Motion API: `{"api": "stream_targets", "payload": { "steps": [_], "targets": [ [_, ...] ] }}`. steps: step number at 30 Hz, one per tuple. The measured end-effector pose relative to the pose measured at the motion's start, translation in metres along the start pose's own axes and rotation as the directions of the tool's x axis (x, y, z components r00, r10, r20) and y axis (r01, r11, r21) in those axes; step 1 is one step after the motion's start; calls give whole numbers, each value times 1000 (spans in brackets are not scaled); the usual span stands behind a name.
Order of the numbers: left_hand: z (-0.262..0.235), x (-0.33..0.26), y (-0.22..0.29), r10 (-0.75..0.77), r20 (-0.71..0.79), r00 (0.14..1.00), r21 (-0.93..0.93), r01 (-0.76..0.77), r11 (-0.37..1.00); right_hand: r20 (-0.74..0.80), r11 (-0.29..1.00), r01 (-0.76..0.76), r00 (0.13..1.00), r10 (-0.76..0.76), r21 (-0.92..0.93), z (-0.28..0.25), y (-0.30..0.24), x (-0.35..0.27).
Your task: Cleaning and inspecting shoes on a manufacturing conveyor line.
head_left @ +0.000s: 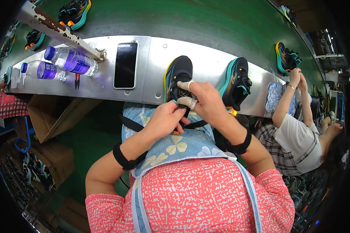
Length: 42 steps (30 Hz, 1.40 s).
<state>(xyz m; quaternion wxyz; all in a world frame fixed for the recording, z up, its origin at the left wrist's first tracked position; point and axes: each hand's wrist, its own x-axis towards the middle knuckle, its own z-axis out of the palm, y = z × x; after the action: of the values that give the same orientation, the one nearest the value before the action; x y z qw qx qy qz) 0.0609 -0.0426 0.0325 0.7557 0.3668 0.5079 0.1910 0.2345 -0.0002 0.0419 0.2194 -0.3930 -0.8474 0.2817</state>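
Note:
A black sneaker (181, 66) with a yellow and teal sole lies on the steel ledge in front of me, toe pointing away. My left hand (166, 119) pinches at its heel end, near the opening. From the other side my right hand (207, 100) grips the tongue and lace area, with off-white covers on its thumb and a finger. What exactly lies between the fingertips is hidden by the hands. Just right of my right hand, a second sneaker (241, 79) of the same colours rests on the ledge, untouched.
Left of the sneaker lie a phone (126, 65) and two plastic bottles (77, 61). A chipped white post (62, 33) rises from the ledge (153, 58). Beyond runs a green belt (144, 19) carrying more sneakers. At right, a co-worker (299, 143) handles another sneaker (286, 58).

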Motion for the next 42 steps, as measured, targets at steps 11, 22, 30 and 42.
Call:
{"api": "stream_targets", "payload": {
  "steps": [11,22,30,42],
  "targets": [
    [-18,-20,-4,599,-150,787,677,-359,642,215,957,-115,975,57,267,-32,10,10],
    [2,31,-30,640,-182,747,777,-289,559,-242,997,-71,969,60,-41,17,-1,-10],
    [-18,8,-17,609,-61,791,756,-362,546,82,859,-447,894,441,251,-38,10,8],
    [1,35,-38,649,-194,735,715,-347,607,-46,977,-116,991,126,180,13,9,-6]
  ]
}}
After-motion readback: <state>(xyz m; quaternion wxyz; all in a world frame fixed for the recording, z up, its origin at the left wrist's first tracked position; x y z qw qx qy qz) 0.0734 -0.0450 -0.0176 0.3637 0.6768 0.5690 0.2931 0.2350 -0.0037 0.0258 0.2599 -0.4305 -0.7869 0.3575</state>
